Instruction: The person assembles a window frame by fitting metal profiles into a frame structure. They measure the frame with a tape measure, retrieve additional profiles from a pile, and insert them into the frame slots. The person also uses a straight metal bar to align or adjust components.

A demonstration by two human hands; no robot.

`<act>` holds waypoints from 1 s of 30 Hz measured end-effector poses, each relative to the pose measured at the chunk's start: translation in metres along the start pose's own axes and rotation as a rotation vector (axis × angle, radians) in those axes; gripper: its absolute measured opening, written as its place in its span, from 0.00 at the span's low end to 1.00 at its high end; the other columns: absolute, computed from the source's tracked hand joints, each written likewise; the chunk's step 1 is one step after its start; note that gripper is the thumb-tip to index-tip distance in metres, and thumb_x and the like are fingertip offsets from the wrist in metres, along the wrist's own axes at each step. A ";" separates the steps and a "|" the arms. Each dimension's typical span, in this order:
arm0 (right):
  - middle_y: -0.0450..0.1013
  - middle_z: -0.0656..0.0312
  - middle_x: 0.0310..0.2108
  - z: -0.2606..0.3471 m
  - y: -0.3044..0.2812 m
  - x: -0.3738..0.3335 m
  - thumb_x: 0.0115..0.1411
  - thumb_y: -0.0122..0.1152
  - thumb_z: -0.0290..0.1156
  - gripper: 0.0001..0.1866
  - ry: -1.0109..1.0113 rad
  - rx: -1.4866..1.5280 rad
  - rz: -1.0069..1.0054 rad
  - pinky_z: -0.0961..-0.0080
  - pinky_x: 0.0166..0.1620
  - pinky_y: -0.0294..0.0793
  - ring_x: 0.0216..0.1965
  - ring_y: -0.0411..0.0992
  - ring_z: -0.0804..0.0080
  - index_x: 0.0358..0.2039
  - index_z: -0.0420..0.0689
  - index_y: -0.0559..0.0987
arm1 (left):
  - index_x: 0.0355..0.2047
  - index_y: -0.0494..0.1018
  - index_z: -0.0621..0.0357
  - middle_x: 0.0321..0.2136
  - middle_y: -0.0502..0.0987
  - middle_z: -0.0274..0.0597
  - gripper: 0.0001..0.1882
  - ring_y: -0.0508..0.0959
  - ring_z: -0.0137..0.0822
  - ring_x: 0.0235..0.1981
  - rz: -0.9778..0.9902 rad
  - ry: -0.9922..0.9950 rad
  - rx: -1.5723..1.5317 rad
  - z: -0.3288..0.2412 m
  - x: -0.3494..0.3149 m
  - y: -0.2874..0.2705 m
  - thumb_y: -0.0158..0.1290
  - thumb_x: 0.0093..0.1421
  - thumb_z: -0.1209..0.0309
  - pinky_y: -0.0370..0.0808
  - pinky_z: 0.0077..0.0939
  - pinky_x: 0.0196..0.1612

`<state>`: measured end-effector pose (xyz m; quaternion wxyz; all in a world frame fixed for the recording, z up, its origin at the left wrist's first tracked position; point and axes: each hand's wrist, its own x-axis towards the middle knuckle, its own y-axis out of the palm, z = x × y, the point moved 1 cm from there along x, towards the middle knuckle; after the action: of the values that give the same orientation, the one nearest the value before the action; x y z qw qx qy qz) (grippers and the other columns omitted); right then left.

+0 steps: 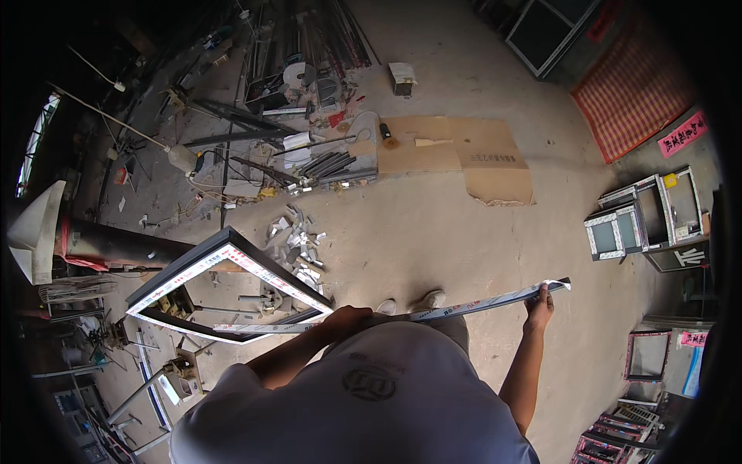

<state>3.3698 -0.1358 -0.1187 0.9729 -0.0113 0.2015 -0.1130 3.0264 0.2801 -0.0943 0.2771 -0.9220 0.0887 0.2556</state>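
My right hand [540,306] is closed round the right end of a long, narrow profile strip [471,306] covered in printed film. A loose flap of pale film sticks out at that end. The strip runs across in front of my body to the left, and my shirt hides part of it. My left hand [348,318] is closed on the strip, right beside the corner of a dark window frame [272,272] faced with white printed film. This tilted frame is off to my left; the strip's left part overlaps its lower edge. Whether my left fingers also touch the frame, I cannot tell.
Metal offcuts [297,241] lie piled on the floor ahead. Beyond them are scattered dark bars [328,165] and a flattened cardboard sheet [495,147]. A dark cylinder [127,249] juts in from the left. Window frames [618,232] lean at the right.
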 end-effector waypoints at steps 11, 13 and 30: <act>0.66 0.49 0.59 0.106 0.225 0.266 0.60 0.73 0.32 0.48 -0.442 -0.117 0.209 0.74 0.44 0.76 0.43 0.73 0.68 0.73 0.42 0.52 | 0.41 0.75 0.52 0.31 0.82 0.53 0.17 0.82 0.56 0.36 -0.351 0.025 -0.009 -0.132 0.208 -0.113 0.63 0.53 0.62 0.78 0.45 0.39; 0.72 0.55 0.54 0.130 0.248 0.329 0.62 0.71 0.30 0.30 -0.496 -0.040 0.264 0.75 0.48 0.73 0.44 0.71 0.72 0.62 0.40 0.71 | 0.43 0.76 0.51 0.33 0.82 0.53 0.17 0.82 0.56 0.37 -0.364 -0.023 0.048 -0.151 0.235 -0.135 0.62 0.53 0.63 0.79 0.45 0.40; 0.76 0.68 0.36 0.319 0.461 0.621 0.63 0.68 0.29 0.11 -0.132 -0.035 0.192 0.77 0.39 0.72 0.33 0.72 0.78 0.45 0.46 0.80 | 0.37 0.73 0.51 0.27 0.79 0.51 0.16 0.80 0.57 0.30 -0.511 0.148 0.169 -0.154 0.522 -0.378 0.60 0.56 0.55 0.76 0.51 0.32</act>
<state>4.1496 0.1660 -0.0983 0.9900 -0.0161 0.1390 -0.0148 3.6523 0.4971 -0.0797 0.4013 -0.9041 -0.1059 0.1013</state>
